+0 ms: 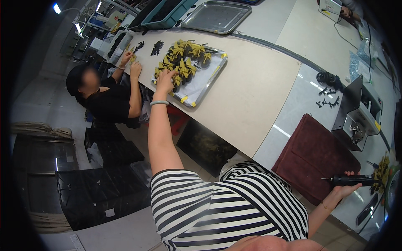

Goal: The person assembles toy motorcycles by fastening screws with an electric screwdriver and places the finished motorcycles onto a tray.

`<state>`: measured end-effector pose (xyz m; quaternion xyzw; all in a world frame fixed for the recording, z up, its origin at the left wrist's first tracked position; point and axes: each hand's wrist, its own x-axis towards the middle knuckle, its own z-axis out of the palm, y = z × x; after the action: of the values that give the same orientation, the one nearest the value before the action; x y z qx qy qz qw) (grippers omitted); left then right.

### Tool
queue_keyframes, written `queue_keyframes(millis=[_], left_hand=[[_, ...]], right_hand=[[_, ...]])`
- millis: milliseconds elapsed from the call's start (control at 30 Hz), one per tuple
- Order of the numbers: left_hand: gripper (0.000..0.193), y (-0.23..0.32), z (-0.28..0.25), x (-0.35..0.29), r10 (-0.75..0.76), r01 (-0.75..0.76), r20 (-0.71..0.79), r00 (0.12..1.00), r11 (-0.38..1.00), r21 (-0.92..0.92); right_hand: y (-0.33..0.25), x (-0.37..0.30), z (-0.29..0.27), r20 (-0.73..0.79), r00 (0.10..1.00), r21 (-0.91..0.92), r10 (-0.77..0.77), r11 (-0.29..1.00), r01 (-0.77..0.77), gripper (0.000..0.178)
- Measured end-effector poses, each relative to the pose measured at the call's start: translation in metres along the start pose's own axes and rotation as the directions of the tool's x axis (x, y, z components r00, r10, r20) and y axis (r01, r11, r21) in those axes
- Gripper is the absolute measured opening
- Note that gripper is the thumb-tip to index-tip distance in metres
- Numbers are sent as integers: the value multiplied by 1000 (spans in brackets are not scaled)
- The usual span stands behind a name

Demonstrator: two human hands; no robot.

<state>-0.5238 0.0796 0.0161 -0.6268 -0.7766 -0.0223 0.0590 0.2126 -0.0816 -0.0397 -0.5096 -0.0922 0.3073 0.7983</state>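
Note:
My left arm stretches out to a shallow tray (206,83) lined with white sheet and taped in yellow at the corners. Yellow toy pieces with black wheels (187,69) crowd its far and left parts. At their near left edge my left hand (165,82) has its fingers closed around one of these pieces, which the hand partly hides. Off to the right, my right hand (346,190) holds a black electric screwdriver (351,180), its thin bit pointing left. The screwdriver is over the edge of a folded maroon towel (312,154).
A co-worker (111,94) in black handles small pieces at the table's left end, near black part piles (157,47). A metal tray (217,16) and a teal bin (167,14) stand behind. A grey-black machine (359,115), small black parts (328,101) and more yellow pieces (381,173) are at right.

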Motion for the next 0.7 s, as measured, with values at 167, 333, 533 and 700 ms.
queue_keyframes(millis=[167, 333, 533, 700], left_hand=[[49, -2, 6, 0, 137, -139, -82, 987, 990, -27], [47, 12, -23, -26, 169, -183, -424, 890, 983, 9], [43, 173, -75, -59, 420, -626, -593, 687, 757, -188], [44, 350, -52, -103, 727, -819, -505, 466, 137, -557]], right_hand=[[-1, 0, -2, -1, 1000, -11, -1, 1000, 1, 53], [1, 7, -8, 0, 1000, 26, 21, 999, -21, 56], [2, 7, -3, -34, 999, 28, 29, 999, -28, 51], [5, 2, 4, 16, 998, 100, 59, 993, -61, 50]])
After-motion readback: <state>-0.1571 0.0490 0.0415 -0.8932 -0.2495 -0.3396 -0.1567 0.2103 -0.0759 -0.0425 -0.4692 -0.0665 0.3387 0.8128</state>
